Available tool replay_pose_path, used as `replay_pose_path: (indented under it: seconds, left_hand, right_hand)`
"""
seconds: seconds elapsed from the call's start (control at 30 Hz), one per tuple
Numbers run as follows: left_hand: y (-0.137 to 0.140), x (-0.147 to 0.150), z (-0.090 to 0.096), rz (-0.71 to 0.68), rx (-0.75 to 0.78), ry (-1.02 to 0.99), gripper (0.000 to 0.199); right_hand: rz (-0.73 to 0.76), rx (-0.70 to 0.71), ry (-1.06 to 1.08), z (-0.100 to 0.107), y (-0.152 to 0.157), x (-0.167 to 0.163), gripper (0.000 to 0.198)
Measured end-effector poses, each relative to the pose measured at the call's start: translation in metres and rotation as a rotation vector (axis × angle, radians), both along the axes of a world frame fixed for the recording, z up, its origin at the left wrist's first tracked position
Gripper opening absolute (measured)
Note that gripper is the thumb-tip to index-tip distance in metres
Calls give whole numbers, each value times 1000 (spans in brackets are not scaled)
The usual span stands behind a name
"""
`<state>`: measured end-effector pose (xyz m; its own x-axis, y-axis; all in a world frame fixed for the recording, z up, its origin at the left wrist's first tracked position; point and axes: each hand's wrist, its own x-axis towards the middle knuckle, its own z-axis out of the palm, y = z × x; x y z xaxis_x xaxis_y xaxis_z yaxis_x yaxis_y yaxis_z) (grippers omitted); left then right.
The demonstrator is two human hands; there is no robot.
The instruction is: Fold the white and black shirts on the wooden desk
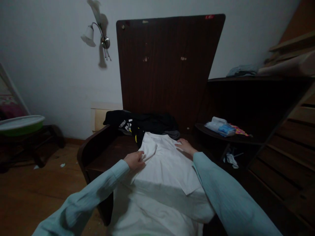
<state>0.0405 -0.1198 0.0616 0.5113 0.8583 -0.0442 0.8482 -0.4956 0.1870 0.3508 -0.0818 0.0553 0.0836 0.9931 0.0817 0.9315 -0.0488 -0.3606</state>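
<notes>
A white T-shirt point(167, 164) lies spread on a dark wooden bench, neck end away from me, its lower part hanging toward me over the front. At its left side my left hand point(134, 160) has its fingers curled on the cloth by the left sleeve, and they look closed on it. My right hand point(187, 148) rests at the opposite shoulder edge, fingers stretched out and touching the fabric. Behind the collar is a heap of black clothing point(152, 121), with white and yellow print on its left part.
The bench's curved armrest point(86, 147) rises at left, and a tall dark panel point(167, 65) stands behind. To the right, a corner shelf point(231, 137) holds plastic packets point(221, 127). A green basin point(22, 126) sits on a low stand at far left.
</notes>
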Motion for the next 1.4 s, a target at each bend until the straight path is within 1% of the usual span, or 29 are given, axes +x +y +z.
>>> replay_pose_path:
  seconds: [0.03,0.07,0.13,0.17,0.2,0.27,0.37,0.47,0.57,0.67,0.77,0.83,0.87,0.97,1.07,1.2,1.3,1.4]
  left_hand:
    - [-3,-10,2,-3,-6,2,38]
    - [-6,-20,4,-3,-7,6,35]
    - [-12,-38,5,13,3,12,33]
    - [-16,-47,5,25,6,17,33]
    - [-19,-54,4,37,4,26,33]
    - [-26,-65,1,58,-13,58,34]
    - [-35,-74,-6,86,-15,73,34]
    - [-41,-76,-13,107,-2,49,30]
    - [-45,-73,-15,129,-14,44,22]
    - [-54,-65,-8,157,18,35,12]
    - [-67,-46,5,161,73,3,5]
    - [-74,-26,9,112,84,-15,9]
    - [-77,-15,9,77,82,-16,11]
    - [-82,19,0,-43,52,21,17]
    - [-83,42,-9,-114,25,84,23]
    - [-83,52,-11,-141,59,112,26]
    - [-83,52,-9,-171,65,134,28]
    - [-82,51,-9,-203,16,136,28]
  right_hand:
    - [39,3,100,4,0,-10,34]
    - [90,-33,242,6,-1,-22,32]
    - [186,-157,577,6,-2,-47,26]
    - [206,-223,722,4,-3,-60,22]
    - [203,-275,828,1,-3,-71,18]
    - [150,-315,900,-5,-2,-90,14]
    - [95,-317,925,-10,0,-108,11]
    - [101,-307,993,-9,-1,-117,8]
    - [119,-279,1056,-6,-4,-122,10]
    - [131,-225,1055,-1,-1,-124,8]
    - [184,-70,1034,6,12,-125,3]
    - [212,15,1000,8,23,-126,5]
    - [214,26,982,8,28,-126,5]
    - [200,-12,935,2,38,-123,9]
    - [182,-13,907,-9,44,-116,5]
    - [197,27,874,-18,51,-107,27]
    - [228,53,838,-25,56,-105,33]
    - [268,86,806,-32,58,-107,35]
